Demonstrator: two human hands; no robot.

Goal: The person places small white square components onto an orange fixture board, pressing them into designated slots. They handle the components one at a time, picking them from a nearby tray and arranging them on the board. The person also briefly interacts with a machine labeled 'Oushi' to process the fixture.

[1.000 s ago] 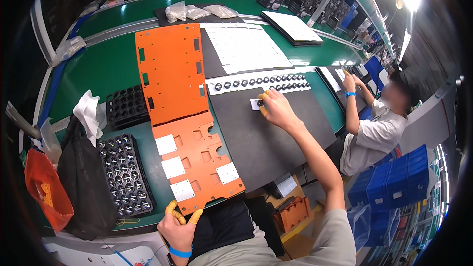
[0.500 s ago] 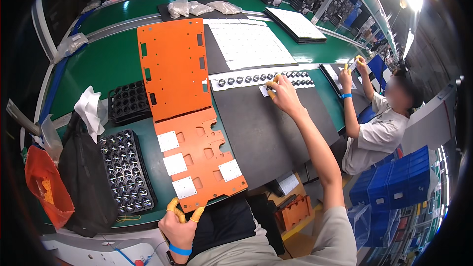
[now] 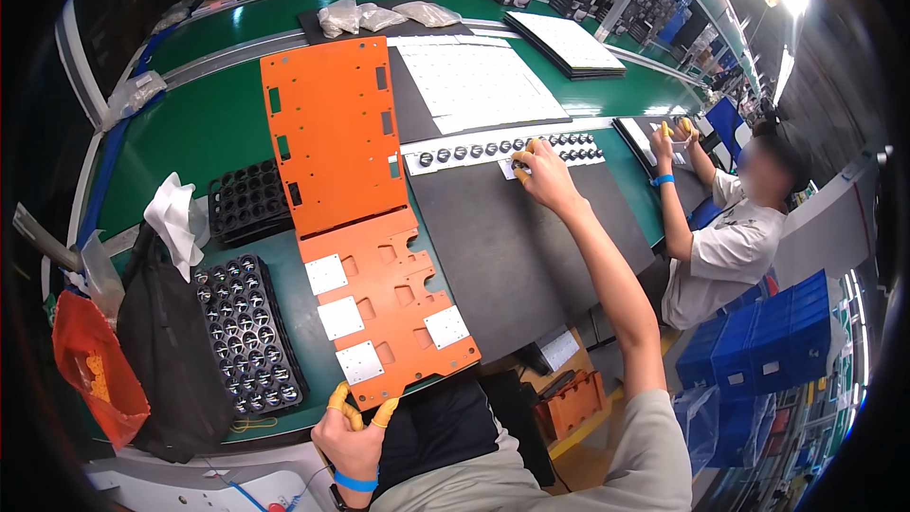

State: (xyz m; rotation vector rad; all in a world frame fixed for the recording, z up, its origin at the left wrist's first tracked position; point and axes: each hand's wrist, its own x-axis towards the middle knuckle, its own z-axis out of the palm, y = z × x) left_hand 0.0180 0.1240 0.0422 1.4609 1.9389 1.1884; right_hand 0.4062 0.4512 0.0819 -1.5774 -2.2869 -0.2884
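Note:
My right hand, in yellow finger cots, reaches over the far edge of the dark mat. Its fingers are closed on a small black round part at a small white square plate beside the white strip, which carries a row of similar black parts. My left hand, also in yellow finger cots, rests at the near edge of the orange hinged fixture, thumb and fingers apart. White square plates lie on the fixture's lower panel; its other panel is folded back.
Left of the fixture stand a filled black tray and another black tray. A dark mat lies on the right. Farther back are white sheets and plastic bags. A co-worker sits at the right.
The whole view has shifted slightly. My right hand stays at nearly the same spot with the black round part. The co-worker's hands have lowered a little.

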